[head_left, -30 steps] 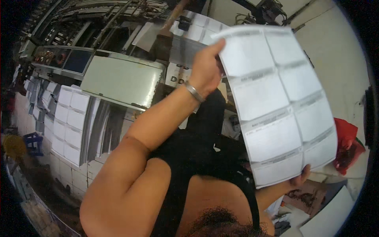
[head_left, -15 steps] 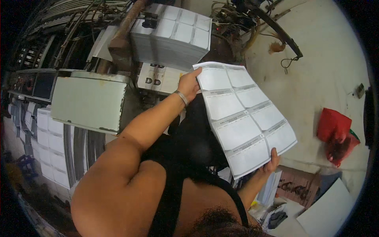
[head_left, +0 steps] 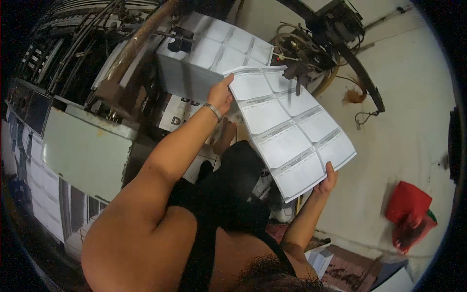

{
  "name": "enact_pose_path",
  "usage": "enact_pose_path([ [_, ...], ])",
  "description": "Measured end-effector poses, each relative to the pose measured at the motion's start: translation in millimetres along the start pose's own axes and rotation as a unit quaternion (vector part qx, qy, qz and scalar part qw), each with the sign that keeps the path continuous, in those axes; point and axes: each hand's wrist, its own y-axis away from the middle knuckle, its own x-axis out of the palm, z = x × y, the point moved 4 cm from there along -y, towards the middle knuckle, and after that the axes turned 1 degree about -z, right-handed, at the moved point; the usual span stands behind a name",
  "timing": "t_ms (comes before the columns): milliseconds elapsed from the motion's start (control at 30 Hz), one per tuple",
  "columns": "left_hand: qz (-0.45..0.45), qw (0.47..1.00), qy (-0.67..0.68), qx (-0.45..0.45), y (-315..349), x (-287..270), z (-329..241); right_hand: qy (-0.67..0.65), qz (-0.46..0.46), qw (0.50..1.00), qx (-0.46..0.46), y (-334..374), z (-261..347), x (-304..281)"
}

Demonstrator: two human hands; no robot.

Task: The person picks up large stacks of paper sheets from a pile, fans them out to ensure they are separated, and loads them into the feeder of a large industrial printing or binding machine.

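My left hand [head_left: 222, 97] grips the far left corner of a large white printed sheet [head_left: 282, 141], its thumb on top; a metal bracelet circles that wrist. The sheet is laid out in rows of bordered boxes with grey header bands. My right hand [head_left: 329, 180] holds its near right edge, thumb on the upper face and fingers hidden beneath. Held up in the air, the paper bends slightly. Beyond it stands a tall stack of similar printed sheets [head_left: 221, 44], partly covered by the sheet's far edge. Whether I hold one sheet or several, I cannot tell.
A dark machine arm with cables [head_left: 301, 73] overlaps the sheet's far right part in view. Left of me are a pale green machine cover [head_left: 85, 151] and a rusty bar [head_left: 129, 58]. A red bag [head_left: 408, 207] hangs at the right wall. More paper stacks [head_left: 44, 194] stand far left.
Both hands have carried the sheet farther forward, so its far edge now overlaps the tall stack and lies behind the machine arm in view. My view has also shifted and turned.
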Motion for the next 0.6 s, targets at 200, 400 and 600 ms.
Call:
enact_pose_path([
  [200, 0.022, 0.999, 0.003, 0.026, 26.9, -13.1, 0.2, -0.031, 0.016, 0.999, 0.008, 0.5, -27.6, -23.3],
  [400, 0.028, 0.997, 0.004, 0.07, 41.8, -7.1, 4.4, -0.048, -0.007, 0.998, 0.036, -11.8, -49.2, -46.6],
  [600, -0.035, 0.996, -0.027, 0.077, 59.1, -8.6, 11.3, -0.03, -0.028, 0.996, 0.074, -22.7, -82.8, -82.9],
])
